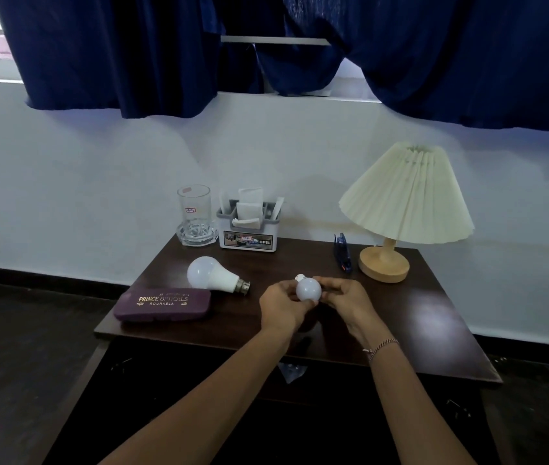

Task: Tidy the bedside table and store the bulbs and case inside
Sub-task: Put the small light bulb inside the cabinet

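Note:
A small white bulb [308,288] is held above the dark wooden bedside table [427,330], between my left hand [283,305] and my right hand [343,297]. Both hands grip it, dome toward me, base pointing away. A larger white bulb [214,275] lies on its side on the table's left part, metal cap pointing right. Just in front of it lies a shut purple spectacle case [162,303] with gold lettering, near the table's left front corner.
At the back of the table stand a glass mug [196,216], a white tissue holder [249,229], a blue clip-like object [341,253] and a lamp [407,209] with a pleated cream shade. The wall is right behind; blue curtains hang above.

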A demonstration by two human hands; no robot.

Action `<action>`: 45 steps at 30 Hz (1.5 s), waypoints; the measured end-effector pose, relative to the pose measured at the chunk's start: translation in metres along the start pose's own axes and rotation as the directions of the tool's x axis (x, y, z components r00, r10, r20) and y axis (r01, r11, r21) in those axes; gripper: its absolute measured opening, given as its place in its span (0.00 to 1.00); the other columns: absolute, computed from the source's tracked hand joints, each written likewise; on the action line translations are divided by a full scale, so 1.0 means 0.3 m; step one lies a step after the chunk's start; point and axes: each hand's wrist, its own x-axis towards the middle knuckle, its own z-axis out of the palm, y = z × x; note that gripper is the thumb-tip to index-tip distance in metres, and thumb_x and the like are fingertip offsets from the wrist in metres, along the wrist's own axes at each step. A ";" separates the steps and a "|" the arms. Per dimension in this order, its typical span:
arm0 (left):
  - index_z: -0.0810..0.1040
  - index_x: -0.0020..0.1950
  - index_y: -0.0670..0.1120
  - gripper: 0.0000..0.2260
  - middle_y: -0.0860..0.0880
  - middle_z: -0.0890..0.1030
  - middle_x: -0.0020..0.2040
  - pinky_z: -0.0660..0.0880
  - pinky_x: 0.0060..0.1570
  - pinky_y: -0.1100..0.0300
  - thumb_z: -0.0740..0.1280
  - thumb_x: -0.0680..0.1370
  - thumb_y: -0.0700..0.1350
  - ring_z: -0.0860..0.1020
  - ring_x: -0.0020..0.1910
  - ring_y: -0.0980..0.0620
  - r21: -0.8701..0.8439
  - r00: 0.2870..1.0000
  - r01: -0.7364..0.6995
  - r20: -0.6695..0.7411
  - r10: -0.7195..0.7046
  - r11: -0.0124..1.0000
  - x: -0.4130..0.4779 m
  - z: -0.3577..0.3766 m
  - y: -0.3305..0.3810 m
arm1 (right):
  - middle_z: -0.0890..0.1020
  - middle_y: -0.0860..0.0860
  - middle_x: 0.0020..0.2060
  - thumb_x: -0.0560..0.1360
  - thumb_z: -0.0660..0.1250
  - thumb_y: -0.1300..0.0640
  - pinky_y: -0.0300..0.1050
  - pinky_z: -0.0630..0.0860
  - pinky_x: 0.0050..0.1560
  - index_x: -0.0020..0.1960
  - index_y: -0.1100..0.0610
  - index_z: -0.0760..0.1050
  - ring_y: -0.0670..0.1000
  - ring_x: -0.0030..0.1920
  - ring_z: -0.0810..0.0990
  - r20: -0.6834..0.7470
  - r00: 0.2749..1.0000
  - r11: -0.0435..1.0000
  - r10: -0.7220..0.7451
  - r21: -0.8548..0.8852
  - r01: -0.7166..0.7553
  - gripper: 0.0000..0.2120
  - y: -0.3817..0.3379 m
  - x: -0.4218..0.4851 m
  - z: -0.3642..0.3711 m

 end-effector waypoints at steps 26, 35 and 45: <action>0.80 0.57 0.41 0.20 0.44 0.84 0.53 0.74 0.50 0.65 0.76 0.67 0.41 0.81 0.51 0.51 -0.016 0.998 -0.034 0.043 0.034 0.999 -0.301 -0.358 0.004 | 0.77 0.60 0.58 0.80 0.55 0.61 0.54 0.76 0.59 0.63 0.64 0.71 0.59 0.59 0.77 0.016 0.999 0.960 0.036 0.277 -0.039 0.15 -0.098 -0.348 0.191; 0.73 0.65 0.36 0.24 0.40 0.79 0.61 0.72 0.62 0.59 0.71 0.69 0.31 0.77 0.60 0.46 -0.097 0.986 0.078 0.155 -0.062 0.992 -0.354 -0.480 -0.076 | 0.81 0.60 0.50 0.74 0.64 0.67 0.30 0.78 0.36 0.54 0.68 0.78 0.46 0.37 0.82 0.101 0.995 0.969 -0.005 0.245 -0.020 0.10 -0.055 -0.449 0.285; 0.80 0.51 0.40 0.11 0.46 0.81 0.43 0.79 0.46 0.59 0.72 0.70 0.34 0.80 0.44 0.50 -0.383 0.949 0.270 -0.048 -0.311 0.883 -0.360 -0.541 -0.301 | 0.84 0.56 0.38 0.71 0.67 0.69 0.31 0.79 0.35 0.46 0.66 0.80 0.46 0.34 0.83 0.116 0.987 0.953 0.112 0.267 -0.140 0.05 0.103 -0.482 0.417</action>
